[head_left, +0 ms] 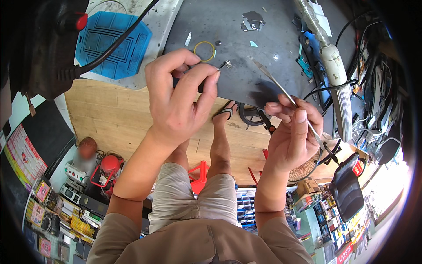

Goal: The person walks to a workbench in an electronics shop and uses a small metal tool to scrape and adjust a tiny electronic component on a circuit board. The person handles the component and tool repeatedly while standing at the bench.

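Far left, a blue mat (pixel 112 42) lies on the bench. My left hand (pixel 178 99) pinches a small metal part (pixel 226 64) at the grey mat's (pixel 246 53) near edge, just beside a yellow rubber band (pixel 205 51). At right, my right hand (pixel 292 132) pinches thin metal tweezers (pixel 281 90). Risk: a loose pinch drops the part off the edge.

Packages and printed sheets, as I see them from the head camera.
I see a pink-and-yellow printed poster (pixel 24 154) at the left edge, small colourful packets (pixel 66 215) lower left, and hanging packaged goods (pixel 338 229) lower right.
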Demonstrator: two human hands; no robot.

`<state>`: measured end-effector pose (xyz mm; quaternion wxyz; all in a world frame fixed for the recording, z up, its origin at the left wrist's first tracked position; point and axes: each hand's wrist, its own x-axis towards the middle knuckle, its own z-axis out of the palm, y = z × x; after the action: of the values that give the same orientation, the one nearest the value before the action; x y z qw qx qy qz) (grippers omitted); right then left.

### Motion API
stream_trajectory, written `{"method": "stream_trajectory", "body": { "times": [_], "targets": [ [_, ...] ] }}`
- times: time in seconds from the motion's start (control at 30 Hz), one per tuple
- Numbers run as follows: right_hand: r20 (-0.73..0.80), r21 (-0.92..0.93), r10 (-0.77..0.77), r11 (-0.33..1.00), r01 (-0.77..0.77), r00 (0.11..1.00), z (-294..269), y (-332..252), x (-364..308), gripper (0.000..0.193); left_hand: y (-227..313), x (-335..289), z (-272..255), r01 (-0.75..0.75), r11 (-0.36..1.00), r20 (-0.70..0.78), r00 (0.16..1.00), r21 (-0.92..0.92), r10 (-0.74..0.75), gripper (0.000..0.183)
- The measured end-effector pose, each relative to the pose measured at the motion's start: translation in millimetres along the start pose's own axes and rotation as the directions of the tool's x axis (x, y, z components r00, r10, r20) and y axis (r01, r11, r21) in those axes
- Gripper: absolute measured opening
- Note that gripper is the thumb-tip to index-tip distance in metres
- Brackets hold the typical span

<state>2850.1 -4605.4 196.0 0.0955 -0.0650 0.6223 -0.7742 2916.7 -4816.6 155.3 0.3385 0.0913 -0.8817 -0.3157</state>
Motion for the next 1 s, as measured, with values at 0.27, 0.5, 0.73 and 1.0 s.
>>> {"method": "stream_trajectory", "body": {
  "times": [0.27,0.5,0.73,1.0],
  "targets": [
    [-0.116,0.023,-0.008,1.000,0.011,0.993,-25,-12,-5,0.023,-1,-2,0,0.005,0.996,-0.025,1.000,-0.088,-0.008,0.031],
    [-0.182,0.011,-0.017,1.000,0.019,0.983,-47,-28,-7,0.022,1,-3,-14,-0.009,0.990,0.005,1.000,-0.141,0.010,0.036],
    [-0.244,-0.005,-0.011,1.000,0.011,0.970,-69,-44,-22,0.021,19,-14,-32,-0.006,0.993,0.030,1.000,-0.120,0.009,0.028],
    [-0.261,-0.022,-0.005,1.000,-0.001,0.965,-81,-57,-29,0.019,90,16,0,-0.003,0.995,0.254,0.967,0.096,-0.022,0.023]
  ]
}}
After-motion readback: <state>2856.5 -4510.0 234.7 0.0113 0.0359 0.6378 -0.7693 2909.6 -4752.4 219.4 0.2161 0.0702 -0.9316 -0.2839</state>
